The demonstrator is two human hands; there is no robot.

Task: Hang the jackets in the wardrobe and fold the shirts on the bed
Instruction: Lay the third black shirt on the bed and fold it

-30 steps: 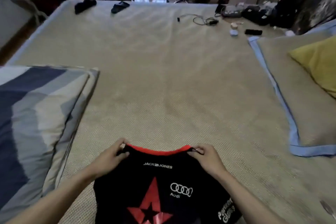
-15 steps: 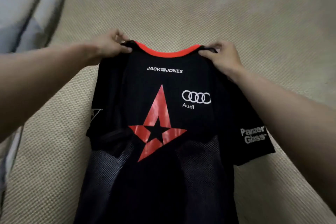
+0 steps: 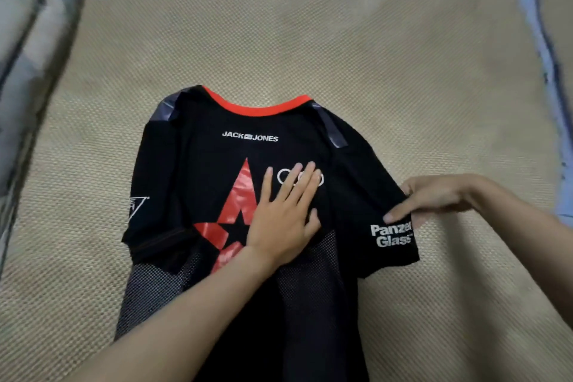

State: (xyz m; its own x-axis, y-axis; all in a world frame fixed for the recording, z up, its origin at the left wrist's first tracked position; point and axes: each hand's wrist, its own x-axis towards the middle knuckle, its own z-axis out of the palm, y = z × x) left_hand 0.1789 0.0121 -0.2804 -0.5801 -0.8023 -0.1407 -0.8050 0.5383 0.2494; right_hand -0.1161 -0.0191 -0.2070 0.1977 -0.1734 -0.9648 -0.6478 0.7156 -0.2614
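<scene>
The shirt point(image 3: 198, 164) lies flat, collar toward frame top, long axis vertical. Printed: "JACK & JONES", "Panzer Glass". The left hand point(image 3: 283, 211) presses spread; the right hand point(image 3: 434, 198) pinches the sleeve.

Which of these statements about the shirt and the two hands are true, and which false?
1. The black shirt lies spread on the woven bed mat. True.
2. The left hand presses flat on the chest print. True.
3. The right hand rests on the collar. False: it pinches the edge of the sleeve printed "Panzer Glass".
4. The collar is blue. False: it is red-orange.
5. The striped pillow lies on top of the shirt. False: it lies apart, at the left edge.
</scene>
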